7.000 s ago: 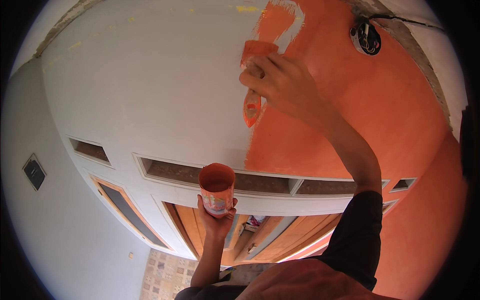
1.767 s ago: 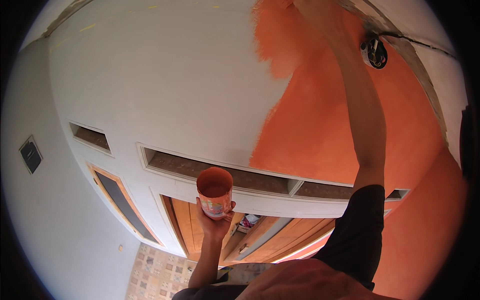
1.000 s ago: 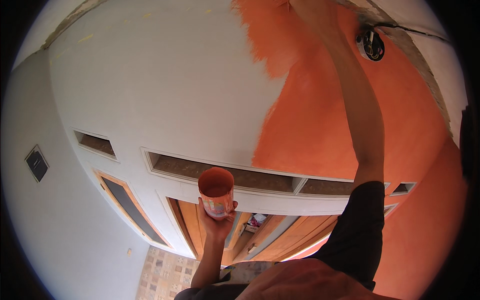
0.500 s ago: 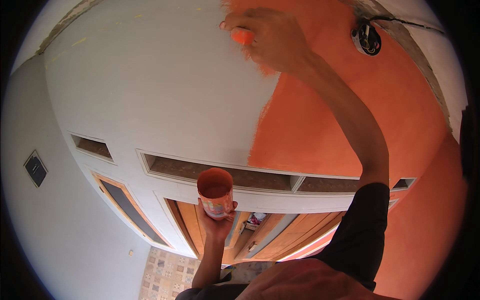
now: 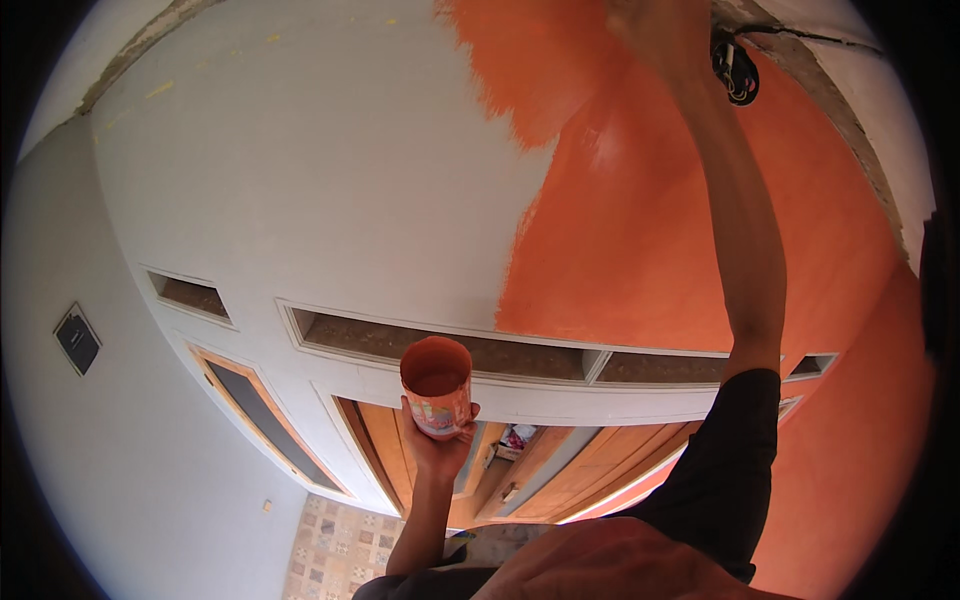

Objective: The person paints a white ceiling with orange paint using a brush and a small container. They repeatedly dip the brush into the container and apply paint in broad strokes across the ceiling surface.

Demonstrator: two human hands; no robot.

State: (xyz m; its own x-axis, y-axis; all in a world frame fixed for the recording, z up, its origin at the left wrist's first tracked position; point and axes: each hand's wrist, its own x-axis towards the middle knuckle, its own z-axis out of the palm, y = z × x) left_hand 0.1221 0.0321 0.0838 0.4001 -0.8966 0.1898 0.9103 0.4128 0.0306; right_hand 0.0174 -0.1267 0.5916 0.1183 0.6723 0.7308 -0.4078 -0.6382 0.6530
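Observation:
My left hand (image 5: 438, 455) is closed around the lower part of a round paint tub (image 5: 437, 412), held upright below the wall vents. Orange paint coats its inside and rim, and smears cover its outside. At the top edge of the view, my right hand (image 5: 662, 35) is raised against the orange painted part of the wall (image 5: 640, 250). Its fingers are blurred and partly cut off; the orange-ended paintbrush it gripped in the earlier frame is hidden now. The unpainted part of the wall (image 5: 330, 170) is pale grey, meeting the orange in a ragged, brushed edge.
A round electrical fitting with loose wires (image 5: 736, 75) sits near the ceiling at right. Long recessed vents (image 5: 450, 350) run above wooden doors (image 5: 600, 470). A dark framed picture (image 5: 77, 338) hangs on the left wall. Patterned floor tiles (image 5: 340, 545) show far below.
My right hand has swept right and up, from the ragged paint edge over the orange area. The orange stretch it covered now shows. My left hand and the tub have barely shifted.

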